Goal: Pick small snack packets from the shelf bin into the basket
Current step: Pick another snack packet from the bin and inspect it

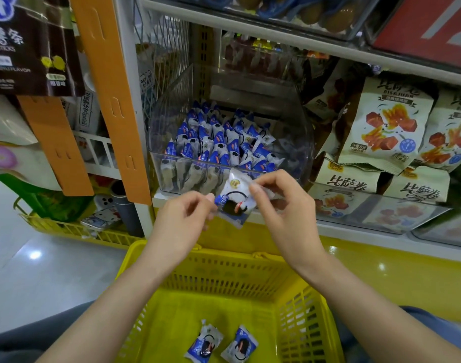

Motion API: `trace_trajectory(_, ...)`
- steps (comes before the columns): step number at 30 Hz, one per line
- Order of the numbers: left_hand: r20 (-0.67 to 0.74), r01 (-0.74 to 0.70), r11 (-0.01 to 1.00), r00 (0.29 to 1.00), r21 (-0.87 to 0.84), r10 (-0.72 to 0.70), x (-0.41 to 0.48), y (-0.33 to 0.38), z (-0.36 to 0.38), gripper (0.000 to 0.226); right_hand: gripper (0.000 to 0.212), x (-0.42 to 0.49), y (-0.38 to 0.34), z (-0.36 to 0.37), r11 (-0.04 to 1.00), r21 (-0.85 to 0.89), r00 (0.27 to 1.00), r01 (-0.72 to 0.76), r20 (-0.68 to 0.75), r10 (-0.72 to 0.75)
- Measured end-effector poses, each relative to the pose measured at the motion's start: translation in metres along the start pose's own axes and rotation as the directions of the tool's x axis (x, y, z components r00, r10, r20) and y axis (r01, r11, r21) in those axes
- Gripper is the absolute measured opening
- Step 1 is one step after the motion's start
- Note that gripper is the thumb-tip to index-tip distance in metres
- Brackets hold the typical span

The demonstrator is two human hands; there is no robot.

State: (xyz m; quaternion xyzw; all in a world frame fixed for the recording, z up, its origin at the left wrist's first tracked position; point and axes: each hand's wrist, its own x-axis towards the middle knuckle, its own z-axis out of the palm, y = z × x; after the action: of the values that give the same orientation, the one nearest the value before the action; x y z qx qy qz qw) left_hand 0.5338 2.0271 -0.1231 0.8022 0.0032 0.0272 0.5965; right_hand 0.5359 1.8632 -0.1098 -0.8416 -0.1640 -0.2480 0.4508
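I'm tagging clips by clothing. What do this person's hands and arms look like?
No gloves on the left hand or right hand, and no rings, watch or bracelet show. The left forearm and right forearm are bare, no sleeves in view.

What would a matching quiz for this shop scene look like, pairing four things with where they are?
Things:
1. blue-and-white snack packet
2. clear plastic shelf bin
3. yellow plastic basket
4. beige snack bags

Places:
A. on the shelf, right of the bin
B. pinched between left hand and right hand
C. below the hands, with two loose packets on its floor
D. on the shelf behind the hands, stocked full

Pairs: 1-B, 2-D, 3-C, 4-A
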Motion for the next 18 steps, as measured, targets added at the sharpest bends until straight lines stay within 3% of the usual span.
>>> trace_trajectory(2,0.110,0.172,0.961,0.982,-0.217,-0.151,0.001,0.005,-0.001,0.034,0.005,-0.001,-0.001,-0.001,0.997,0.015,0.997,0.071,0.026,-0.071)
trace_trajectory(4,0.210,0.266,0.890,0.957,-0.370,-0.199,0.001,0.007,-0.004,0.041,0.005,-0.004,0.000,0.000,0.990,-0.001,0.984,0.143,0.104,-0.142)
trace_trajectory(7,0.229,0.236,0.848,0.963,-0.474,-0.140,-0.002,0.008,-0.006,0.043,0.009,-0.008,0.000,0.003,0.956,-0.111,0.945,0.270,0.219,-0.241)
trace_trajectory(11,0.105,0.180,0.898,0.983,-0.402,-0.150,-0.004,0.008,-0.005,0.027,0.019,-0.009,0.000,0.006,0.878,-0.223,0.883,0.424,0.320,-0.345)
trace_trajectory(13,0.080,0.170,0.909,0.985,-0.380,-0.150,-0.003,0.007,-0.005,0.028,0.018,-0.012,-0.004,0.008,0.938,-0.177,0.928,0.299,0.281,-0.243)
trace_trajectory(15,0.069,0.156,0.914,0.988,-0.373,-0.140,-0.003,0.007,-0.006,0.028,0.015,-0.014,-0.008,0.011,0.999,-0.015,0.979,0.029,0.204,-0.025)
trace_trajectory(18,0.125,0.141,0.922,0.987,-0.359,-0.102,-0.004,0.005,-0.004,0.028,0.014,-0.010,-0.011,0.013,0.888,0.262,0.911,-0.377,0.278,0.305)
